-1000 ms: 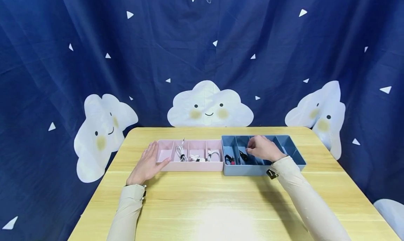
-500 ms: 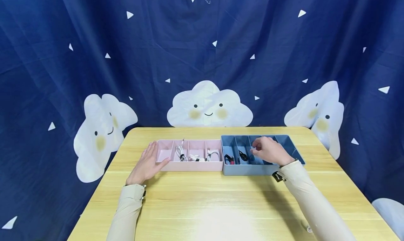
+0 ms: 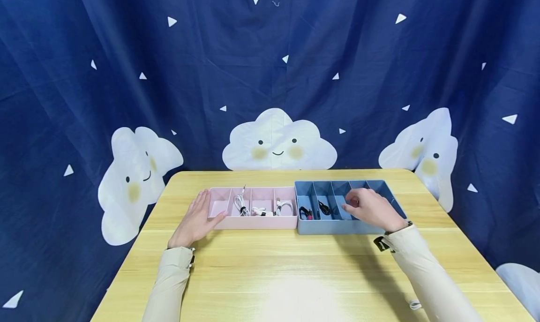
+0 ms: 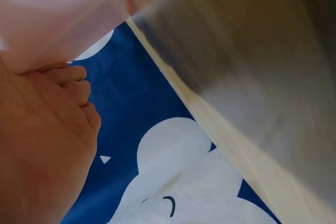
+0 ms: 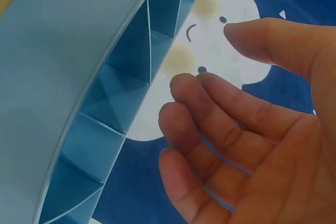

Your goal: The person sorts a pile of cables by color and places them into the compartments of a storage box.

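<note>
My left hand (image 3: 192, 221) rests against the left end of the pink divided box (image 3: 257, 223), fingers laid out straight and thumb along the front. In the left wrist view its fingers (image 4: 79, 90) touch the pink wall. White coiled cables lie in the pink box: one with a black tie (image 3: 241, 205), a white bundle (image 3: 263, 212) and another coil (image 3: 285, 207). My right hand (image 3: 373, 209) hovers over the blue divided box (image 3: 329, 227), fingers loosely bent and holding nothing. A black cable with a red part (image 3: 306, 213) and a black coiled cable (image 3: 324, 208) sit in its left compartments.
The two boxes stand side by side on the wooden table (image 3: 236, 270). A small white coiled piece (image 3: 415, 304) lies beside the right forearm, partly hidden. A blue curtain (image 3: 202, 78) with white clouds hangs behind the table.
My right hand has drawn to the right and slightly down, away from the black coiled cable. The white piece near the right forearm has come into view. My left hand stays put.
</note>
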`<act>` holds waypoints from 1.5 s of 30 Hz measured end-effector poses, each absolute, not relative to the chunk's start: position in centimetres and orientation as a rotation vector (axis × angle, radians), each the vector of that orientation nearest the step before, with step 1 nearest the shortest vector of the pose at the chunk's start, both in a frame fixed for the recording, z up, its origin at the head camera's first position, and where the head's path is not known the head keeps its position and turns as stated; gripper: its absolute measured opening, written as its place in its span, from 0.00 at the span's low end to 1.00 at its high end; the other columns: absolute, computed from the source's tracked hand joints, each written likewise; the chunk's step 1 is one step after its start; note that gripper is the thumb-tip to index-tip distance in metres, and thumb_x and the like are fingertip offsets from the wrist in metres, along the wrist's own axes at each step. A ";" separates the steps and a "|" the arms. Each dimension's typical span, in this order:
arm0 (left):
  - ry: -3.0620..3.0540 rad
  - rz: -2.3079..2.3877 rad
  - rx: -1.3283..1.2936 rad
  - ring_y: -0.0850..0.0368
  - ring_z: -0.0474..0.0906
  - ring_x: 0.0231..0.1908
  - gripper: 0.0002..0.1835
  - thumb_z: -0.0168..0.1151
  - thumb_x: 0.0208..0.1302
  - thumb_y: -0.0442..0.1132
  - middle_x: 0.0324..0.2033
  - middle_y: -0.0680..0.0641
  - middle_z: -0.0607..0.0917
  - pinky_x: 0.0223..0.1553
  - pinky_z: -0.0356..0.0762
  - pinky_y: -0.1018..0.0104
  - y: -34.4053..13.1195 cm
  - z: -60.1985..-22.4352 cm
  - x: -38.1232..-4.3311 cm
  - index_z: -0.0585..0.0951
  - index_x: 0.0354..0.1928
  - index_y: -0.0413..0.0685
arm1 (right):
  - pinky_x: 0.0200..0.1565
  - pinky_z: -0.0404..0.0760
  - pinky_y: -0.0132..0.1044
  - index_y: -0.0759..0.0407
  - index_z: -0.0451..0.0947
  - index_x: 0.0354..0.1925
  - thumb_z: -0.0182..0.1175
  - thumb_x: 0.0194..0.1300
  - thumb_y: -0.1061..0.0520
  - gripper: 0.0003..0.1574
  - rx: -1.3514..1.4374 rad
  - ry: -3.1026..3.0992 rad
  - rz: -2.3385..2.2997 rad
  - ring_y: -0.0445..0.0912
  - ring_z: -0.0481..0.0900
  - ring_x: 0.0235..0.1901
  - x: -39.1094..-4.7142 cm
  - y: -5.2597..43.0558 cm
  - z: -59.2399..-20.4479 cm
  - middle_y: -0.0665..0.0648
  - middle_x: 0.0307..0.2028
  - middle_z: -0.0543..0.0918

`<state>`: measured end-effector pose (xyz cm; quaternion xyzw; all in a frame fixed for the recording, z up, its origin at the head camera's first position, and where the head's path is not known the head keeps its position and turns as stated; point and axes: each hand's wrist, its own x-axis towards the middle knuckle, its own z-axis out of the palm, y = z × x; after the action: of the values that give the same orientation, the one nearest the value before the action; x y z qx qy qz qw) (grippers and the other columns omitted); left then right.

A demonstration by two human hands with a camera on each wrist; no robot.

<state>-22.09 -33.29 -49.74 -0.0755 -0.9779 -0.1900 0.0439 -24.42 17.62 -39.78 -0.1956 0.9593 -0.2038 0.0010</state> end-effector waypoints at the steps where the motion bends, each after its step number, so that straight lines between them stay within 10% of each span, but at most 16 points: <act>1: -2.990 -0.582 -0.230 0.33 0.41 0.82 0.57 0.48 0.73 0.71 0.82 0.31 0.47 0.81 0.44 0.35 -33.3 -49.7 -22.1 0.47 0.80 0.28 | 0.35 0.82 0.41 0.57 0.86 0.42 0.67 0.68 0.51 0.11 -0.604 3.019 -0.637 0.40 0.80 0.30 -24.2 17.7 -39.8 0.49 0.31 0.87; 28: -2.999 -0.588 -0.225 0.33 0.40 0.82 0.57 0.47 0.73 0.72 0.82 0.31 0.45 0.81 0.44 0.34 -33.4 -50.4 -21.7 0.46 0.80 0.28 | 0.33 0.78 0.33 0.56 0.86 0.41 0.70 0.66 0.51 0.10 -0.556 3.151 -0.703 0.35 0.77 0.32 -17.5 22.7 -41.5 0.45 0.31 0.84; 45: -2.991 -0.566 -0.236 0.33 0.41 0.82 0.57 0.47 0.73 0.72 0.82 0.31 0.47 0.81 0.45 0.35 -33.4 -50.2 -22.0 0.47 0.80 0.29 | 0.38 0.82 0.43 0.62 0.85 0.48 0.72 0.65 0.50 0.20 -0.421 3.190 -0.754 0.52 0.85 0.40 -14.5 25.7 -43.5 0.55 0.38 0.89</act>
<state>-22.01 -33.39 -50.15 -0.0774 -0.9787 -0.1852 0.0439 -14.47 25.72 -43.51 -0.1269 0.9621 -0.2273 -0.0814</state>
